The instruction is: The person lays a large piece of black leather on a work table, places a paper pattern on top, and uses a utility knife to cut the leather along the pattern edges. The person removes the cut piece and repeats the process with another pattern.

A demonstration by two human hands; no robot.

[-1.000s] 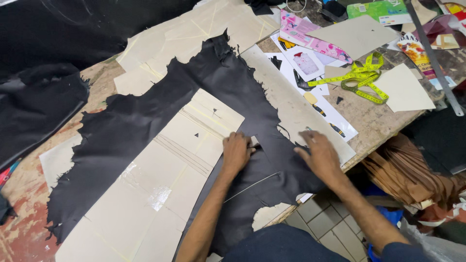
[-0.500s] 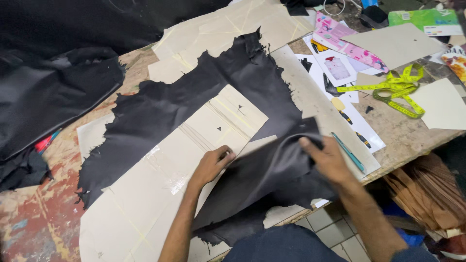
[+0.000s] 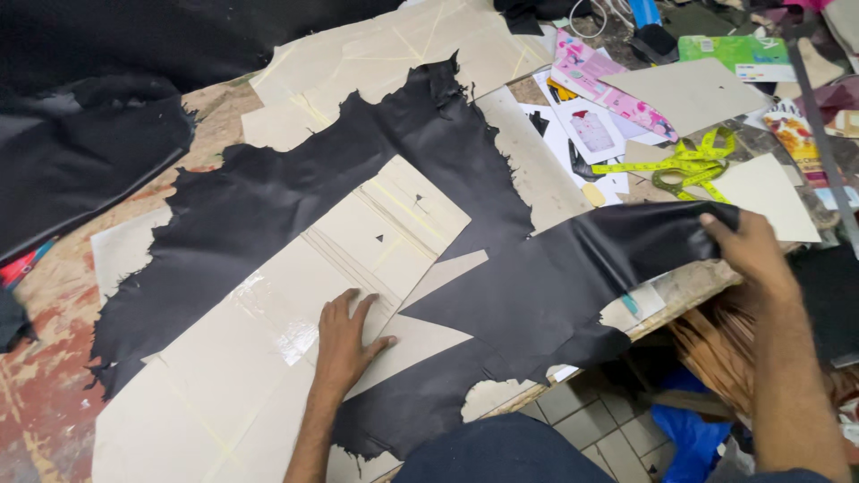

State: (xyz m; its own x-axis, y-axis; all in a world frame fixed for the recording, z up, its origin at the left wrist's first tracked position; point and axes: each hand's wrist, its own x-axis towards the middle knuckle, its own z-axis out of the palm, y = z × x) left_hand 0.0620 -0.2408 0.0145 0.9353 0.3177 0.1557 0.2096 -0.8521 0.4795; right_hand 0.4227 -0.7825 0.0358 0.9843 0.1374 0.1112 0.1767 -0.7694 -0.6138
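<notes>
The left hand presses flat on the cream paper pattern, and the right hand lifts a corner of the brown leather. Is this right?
Not quite: in the head view the leather lifted by the right hand is black, not brown. The left hand does press flat on the cream paper pattern.

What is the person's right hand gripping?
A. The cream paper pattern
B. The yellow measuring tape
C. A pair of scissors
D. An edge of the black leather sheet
D: the right hand pinches the lifted edge of the black leather sheet, while the left hand lies flat on the cream paper pattern.
</notes>
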